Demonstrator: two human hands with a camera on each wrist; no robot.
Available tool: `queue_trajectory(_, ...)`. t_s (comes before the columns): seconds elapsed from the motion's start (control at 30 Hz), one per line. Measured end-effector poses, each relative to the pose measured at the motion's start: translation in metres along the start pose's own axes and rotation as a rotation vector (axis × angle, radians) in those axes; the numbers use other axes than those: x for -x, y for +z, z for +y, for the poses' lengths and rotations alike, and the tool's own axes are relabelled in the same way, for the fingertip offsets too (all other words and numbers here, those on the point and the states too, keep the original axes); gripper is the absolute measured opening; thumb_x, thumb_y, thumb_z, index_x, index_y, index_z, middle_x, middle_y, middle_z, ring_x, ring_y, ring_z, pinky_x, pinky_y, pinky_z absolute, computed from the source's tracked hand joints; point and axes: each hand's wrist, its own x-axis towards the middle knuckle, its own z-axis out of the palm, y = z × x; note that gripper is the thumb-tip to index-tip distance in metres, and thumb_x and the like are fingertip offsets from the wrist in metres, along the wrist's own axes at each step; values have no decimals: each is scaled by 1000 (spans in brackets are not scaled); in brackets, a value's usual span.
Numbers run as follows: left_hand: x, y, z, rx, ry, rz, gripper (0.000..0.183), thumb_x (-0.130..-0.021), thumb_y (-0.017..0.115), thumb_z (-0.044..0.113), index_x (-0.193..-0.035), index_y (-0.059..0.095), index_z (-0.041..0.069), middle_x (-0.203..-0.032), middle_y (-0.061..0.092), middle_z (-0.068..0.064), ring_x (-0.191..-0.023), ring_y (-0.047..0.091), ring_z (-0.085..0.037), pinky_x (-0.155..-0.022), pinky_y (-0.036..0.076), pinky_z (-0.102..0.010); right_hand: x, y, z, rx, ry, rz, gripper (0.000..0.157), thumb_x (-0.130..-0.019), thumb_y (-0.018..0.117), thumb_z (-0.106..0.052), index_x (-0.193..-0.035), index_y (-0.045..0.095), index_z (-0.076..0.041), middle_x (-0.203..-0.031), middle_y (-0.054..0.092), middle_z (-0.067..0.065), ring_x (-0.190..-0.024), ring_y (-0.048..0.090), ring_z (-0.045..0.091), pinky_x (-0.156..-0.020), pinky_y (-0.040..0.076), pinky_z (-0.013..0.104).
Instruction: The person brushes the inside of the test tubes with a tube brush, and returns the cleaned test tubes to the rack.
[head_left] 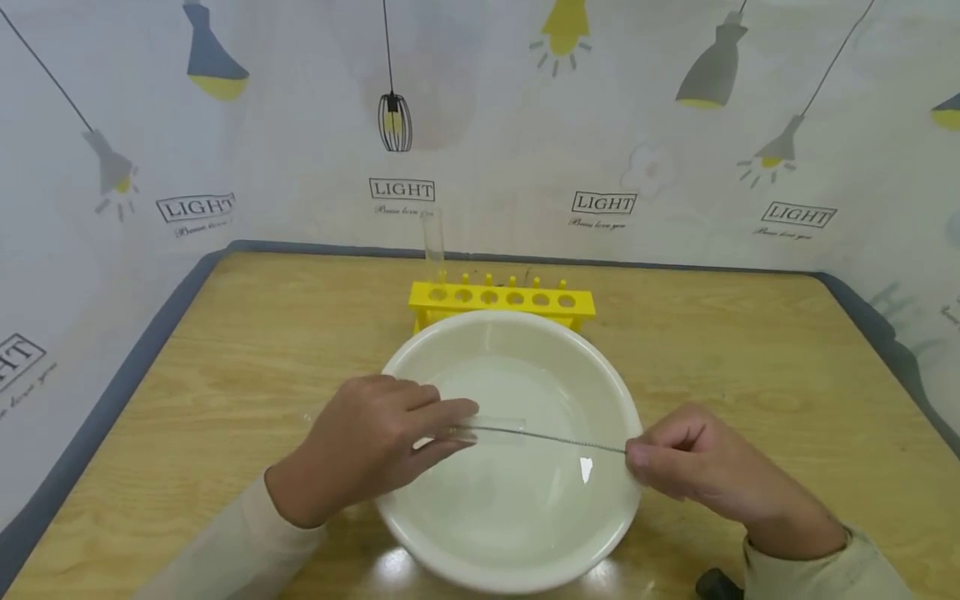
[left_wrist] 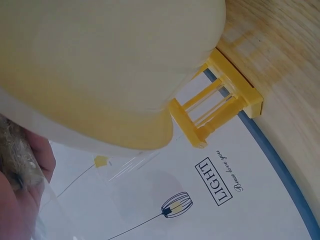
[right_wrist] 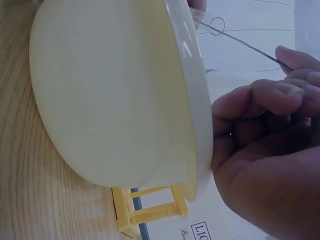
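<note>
Over the white basin, my left hand grips a clear glass test tube that lies level, its mouth toward the right. Inside the tube sits the head of a test tube brush, whose bristles show through the glass in the left wrist view. The brush's twisted wire handle runs out of the mouth to the right. My right hand pinches the end of that wire between thumb and forefinger, near the basin's right rim. In the right wrist view, its other fingers curl in beside the rim.
Behind the basin stands a yellow test tube rack, with one clear upright tube in its leftmost hole. A dark object lies by the right sleeve at the front. A printed backdrop rises behind the wooden table.
</note>
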Motion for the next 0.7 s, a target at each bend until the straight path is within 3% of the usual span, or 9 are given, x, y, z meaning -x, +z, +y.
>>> queue_trajectory(0.2,-1,-2,-1,21,7,-16,21,-88,75,38,-99,73,21,-57,52,13,-45,39,0,-43,32,-16,2,-4,5,11,-29,-12,39,-92,39,24,-64,52,1,-54,35,9,-44,29,21,-38,27,23)
queue_trajectory(0.4,0,-2,-3,86,-1,-70,21,-88,75,37,-100,71,20,-62,60,15,-48,47,5,-45,35,-13,4,-9,4,89,-75,-37,42,-90,40,27,-61,42,-3,-54,37,8,-44,33,19,-39,29,21)
queue_trajectory(0.57,1,-2,-4,119,-21,-144,19,-91,71,39,-97,68,21,-62,59,16,-49,45,7,-46,33,-11,5,-13,-1,297,-110,-2,44,-87,54,23,-59,45,-10,-52,42,2,-46,38,9,-42,32,17)
queue_trajectory(0.7,5,-1,-5,134,-55,-214,19,-91,71,40,-95,67,21,-63,58,17,-50,42,8,-47,33,-11,4,-13,-2,482,-62,30,45,-87,65,13,-58,48,-17,-52,44,-3,-51,39,-4,-44,32,14)
